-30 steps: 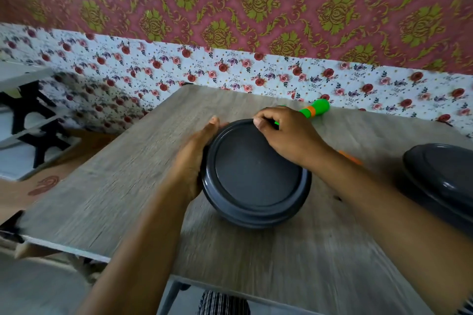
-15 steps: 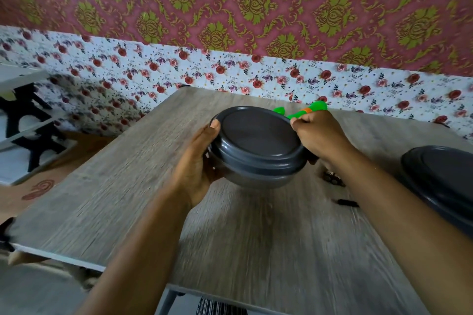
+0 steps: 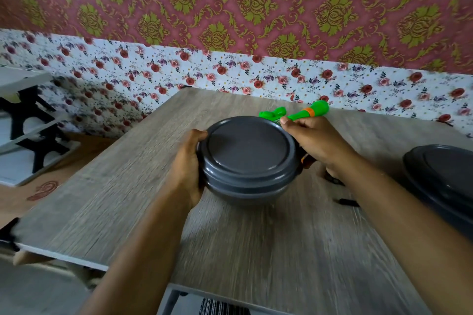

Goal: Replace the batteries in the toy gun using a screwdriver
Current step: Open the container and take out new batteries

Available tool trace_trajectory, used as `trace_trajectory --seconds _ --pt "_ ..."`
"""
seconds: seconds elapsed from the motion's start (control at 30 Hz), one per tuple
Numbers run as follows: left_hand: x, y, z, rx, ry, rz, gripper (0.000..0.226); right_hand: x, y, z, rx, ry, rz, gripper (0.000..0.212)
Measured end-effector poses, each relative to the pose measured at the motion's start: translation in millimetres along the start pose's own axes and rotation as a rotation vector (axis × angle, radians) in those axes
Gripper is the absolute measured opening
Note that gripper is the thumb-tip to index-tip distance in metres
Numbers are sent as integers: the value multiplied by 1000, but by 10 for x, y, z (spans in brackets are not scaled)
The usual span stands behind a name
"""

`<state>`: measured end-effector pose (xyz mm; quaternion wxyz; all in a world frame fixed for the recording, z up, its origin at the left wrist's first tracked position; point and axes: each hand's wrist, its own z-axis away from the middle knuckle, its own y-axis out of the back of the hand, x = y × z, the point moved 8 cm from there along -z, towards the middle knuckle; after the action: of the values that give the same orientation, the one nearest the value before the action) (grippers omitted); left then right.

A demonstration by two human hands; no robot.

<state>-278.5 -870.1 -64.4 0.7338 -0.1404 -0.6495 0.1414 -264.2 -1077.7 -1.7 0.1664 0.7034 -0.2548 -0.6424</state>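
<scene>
A round dark grey container [image 3: 247, 158] with its lid on is held between both hands over the wooden table [image 3: 256, 250]. My left hand [image 3: 188, 163] grips its left side, fingers curled round the rim. My right hand [image 3: 314, 142] grips its right rim. Behind the container lies the green toy gun [image 3: 307, 113] with an orange band, partly hidden by the lid and my right hand. A small black item [image 3: 348, 202] lies on the table under my right forearm; an orange-and-black piece [image 3: 305, 160] shows beside the container.
A second dark grey lidded container [image 3: 445, 174] stands at the table's right edge. The flowered wall runs right behind the table. A white shelf with black brackets [image 3: 28, 120] stands on the floor to the left.
The container has been lifted and tilted from flat on the table. My right hand moved from the lid's top to its right rim. More of the toy gun shows.
</scene>
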Motion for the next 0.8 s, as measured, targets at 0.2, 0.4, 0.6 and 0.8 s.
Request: trace_trajectory --seconds 0.2,0.4,0.6,0.8 --pt "58 -205 98 -159 -81 -49 34 -208 -82 0 60 100 104 43" --pt "11 -94 71 -83 60 81 28 -156 -160 53 -40 120 -58 18" --pt "14 -62 22 -91 26 161 30 131 -94 110 220 -29 -503 36" --pt "6 -108 43 -119 -52 -87 44 133 -81 49 315 -71 -363 32"
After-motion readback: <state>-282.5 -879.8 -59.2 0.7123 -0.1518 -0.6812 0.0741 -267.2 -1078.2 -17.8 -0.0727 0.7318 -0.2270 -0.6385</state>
